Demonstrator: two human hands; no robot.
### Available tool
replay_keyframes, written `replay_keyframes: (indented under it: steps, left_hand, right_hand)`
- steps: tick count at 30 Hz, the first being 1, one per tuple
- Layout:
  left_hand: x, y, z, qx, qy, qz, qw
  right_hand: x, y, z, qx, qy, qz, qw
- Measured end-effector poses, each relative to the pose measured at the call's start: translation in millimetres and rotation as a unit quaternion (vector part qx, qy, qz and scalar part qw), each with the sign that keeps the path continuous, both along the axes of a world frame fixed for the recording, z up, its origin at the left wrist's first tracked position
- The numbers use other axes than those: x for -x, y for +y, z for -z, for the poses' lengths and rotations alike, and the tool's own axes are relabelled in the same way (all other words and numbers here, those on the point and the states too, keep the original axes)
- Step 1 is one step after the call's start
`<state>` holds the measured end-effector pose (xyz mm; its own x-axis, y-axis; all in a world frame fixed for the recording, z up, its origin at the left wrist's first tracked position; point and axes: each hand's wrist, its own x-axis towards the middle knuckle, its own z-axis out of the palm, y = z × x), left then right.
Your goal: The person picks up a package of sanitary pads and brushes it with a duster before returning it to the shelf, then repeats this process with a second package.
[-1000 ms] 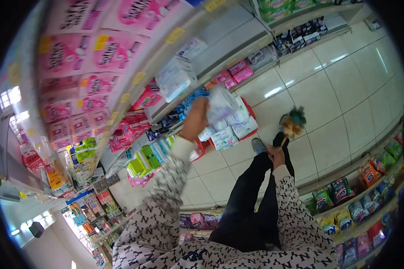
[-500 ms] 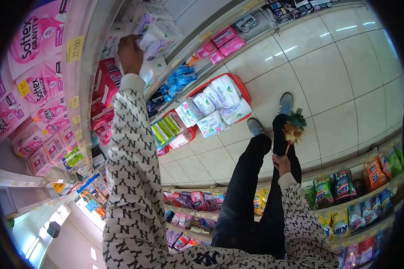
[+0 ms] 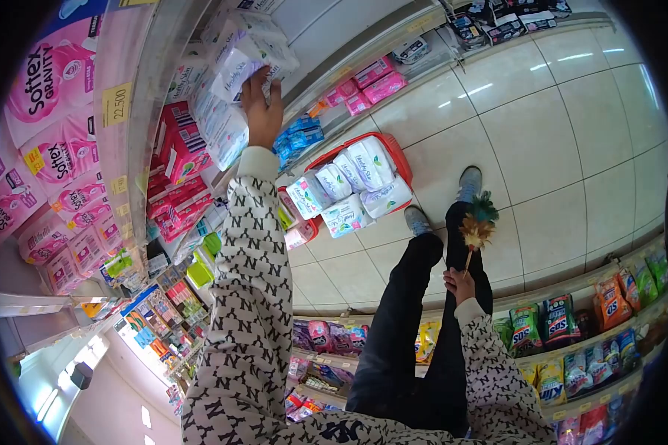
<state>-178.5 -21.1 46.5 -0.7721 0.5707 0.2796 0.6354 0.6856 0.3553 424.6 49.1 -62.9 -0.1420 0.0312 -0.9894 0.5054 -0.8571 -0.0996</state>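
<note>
My left hand (image 3: 263, 115) is at the shelf in the upper left, its fingers spread and touching the edge of a white and lilac Healthy Skin pad pack (image 3: 237, 68). More white packs (image 3: 225, 126) are stacked below and behind that one. What the thumb side is doing is partly hidden. Lower right, my right hand (image 3: 460, 284) is closed around the thin stick of a feather duster (image 3: 477, 231), held upright with brown and dark green feathers in front of my leg.
On the floor stands a red basket (image 3: 403, 157) filled with several Healthy Skin packs (image 3: 369, 165). Pink Softex packs (image 3: 59, 70) fill the shelf at left. Blue packs (image 3: 299, 135) sit low on the shelf. Detergent bags (image 3: 560, 317) line the shelf behind me, at lower right.
My left hand has moved right and slightly down across the packs, and its fingers have spread. The front pack has shifted left. My right hand still holds the duster.
</note>
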Motion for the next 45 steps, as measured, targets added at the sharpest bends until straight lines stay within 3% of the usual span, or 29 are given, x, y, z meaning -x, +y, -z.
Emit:
replay_keyframes:
  steps: [4,7,12,21,27,30,33,34,38,45]
  left_hand:
    - [3.2,-0.4,0.0,0.031,-0.007,-0.024,0.999]
    - [-5.0,-3.2,3.6,-0.012,-0.038,-0.020,0.999]
    - [-20.4,-13.3,15.0,-0.016,-0.139,-0.049,0.989]
    - [-15.6,-20.7,30.2,0.018,-0.033,-0.017,0.999]
    - [-16.2,-15.9,30.4,0.021,-0.052,-0.030,0.998]
    - [-11.7,-22.6,14.8,0.075,0.025,0.008,0.997]
    - [-31.2,12.6,-19.9,0.112,0.261,-0.101,0.954]
    - [-22.5,9.4,-18.6,0.069,0.194,-0.119,0.971]
    - [-28.9,3.8,-0.8,0.174,0.119,-0.053,0.976]
    - [-43.9,2.7,8.3,0.157,0.149,-0.062,0.974]
  right_hand:
    - [1.8,0.7,2.0,0.006,0.007,-0.004,1.000]
    - [1.7,3.5,2.1,0.007,-0.005,-0.014,1.000]
    - [0.4,1.8,5.0,0.010,0.004,0.004,1.000]
    - [-3.1,-7.8,15.4,0.012,0.006,0.015,1.000]
    - [0.2,-7.9,12.2,0.013,0.008,0.023,1.000]
    - [-0.7,-7.7,13.9,0.019,0.007,0.028,0.999]
    - [-0.2,-4.6,15.3,0.020,0.006,0.025,0.999]
    - [-0.1,-5.4,14.0,0.021,0.004,0.025,0.999]
    - [-1.1,-4.7,16.7,0.030,0.005,0.026,0.999]
    - [-1.8,-1.9,14.5,0.040,0.007,0.043,0.998]
